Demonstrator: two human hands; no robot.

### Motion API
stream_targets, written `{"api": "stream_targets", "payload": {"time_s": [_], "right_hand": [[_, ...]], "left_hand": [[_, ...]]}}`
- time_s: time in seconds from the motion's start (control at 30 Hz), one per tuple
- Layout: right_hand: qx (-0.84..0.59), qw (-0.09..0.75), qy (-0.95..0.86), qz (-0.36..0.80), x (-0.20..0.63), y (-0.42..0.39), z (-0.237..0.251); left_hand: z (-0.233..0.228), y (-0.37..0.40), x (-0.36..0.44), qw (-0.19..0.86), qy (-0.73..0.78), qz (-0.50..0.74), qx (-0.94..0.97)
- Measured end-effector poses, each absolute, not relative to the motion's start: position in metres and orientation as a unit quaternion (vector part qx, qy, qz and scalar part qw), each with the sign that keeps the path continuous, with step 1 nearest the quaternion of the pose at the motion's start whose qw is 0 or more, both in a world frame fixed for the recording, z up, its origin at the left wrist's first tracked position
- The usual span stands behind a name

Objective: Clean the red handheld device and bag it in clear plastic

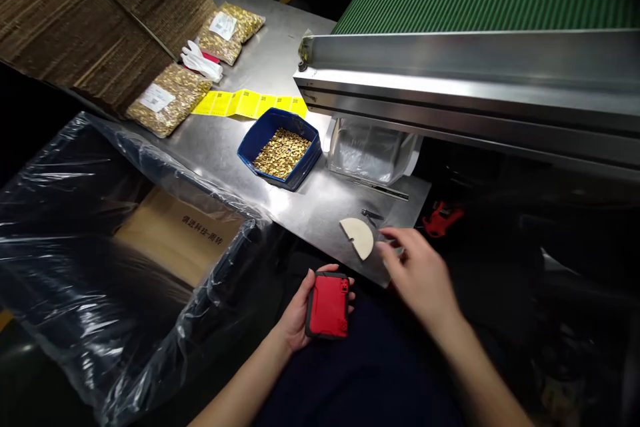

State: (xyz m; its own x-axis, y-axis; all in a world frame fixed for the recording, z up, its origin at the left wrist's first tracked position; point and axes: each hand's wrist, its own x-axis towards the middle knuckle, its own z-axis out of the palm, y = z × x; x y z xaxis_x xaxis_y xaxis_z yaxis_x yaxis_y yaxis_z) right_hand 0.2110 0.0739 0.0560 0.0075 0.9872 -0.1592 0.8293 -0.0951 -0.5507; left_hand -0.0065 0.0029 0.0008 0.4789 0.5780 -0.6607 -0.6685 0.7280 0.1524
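A left hand [299, 312] grips a red case [327, 305] beyond the tabletop's near edge.
In the head view, the case is a flat, upright-looking rectangle with a plain red face, dark edging and small patterned marks at its two right corners; the fingers wrap behind it, tips showing on the far side. The right hand [423, 274] curls beside a pale half-disc [362, 235] on the tabletop [215, 148]; whether it holds anything, I cannot tell. Farther back, a blue tub [260, 136] contains golden pieces [281, 152].
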Motion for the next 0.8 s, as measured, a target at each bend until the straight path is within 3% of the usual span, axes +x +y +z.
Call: {"api": "stream_targets", "payload": {"time_s": [0.17, 0.3, 0.47, 0.6, 0.8], "right_hand": [[-0.713, 0.033, -0.678, 0.174, 0.171, 0.084, 0.030], [-0.722, 0.041, -0.664, 0.189, 0.163, 0.089, 0.018], [-0.655, 0.160, -0.614, 0.411, 0.198, 0.073, 0.049], [-0.541, 0.123, -0.627, 0.547, 0.225, 0.039, 0.096], [-0.410, 0.011, -0.802, 0.435, 0.229, -0.006, 0.105]], "left_hand": [[-0.001, 0.005, -0.007, 0.853, 0.373, 0.360, -0.065], [0.000, 0.007, -0.006, 0.847, 0.390, 0.355, -0.068], [0.012, 0.014, -0.003, 0.831, 0.444, 0.327, -0.070], [0.029, 0.018, 0.002, 0.827, 0.469, 0.302, -0.071], [0.050, 0.011, 0.019, 0.855, 0.457, 0.234, -0.073]]}}
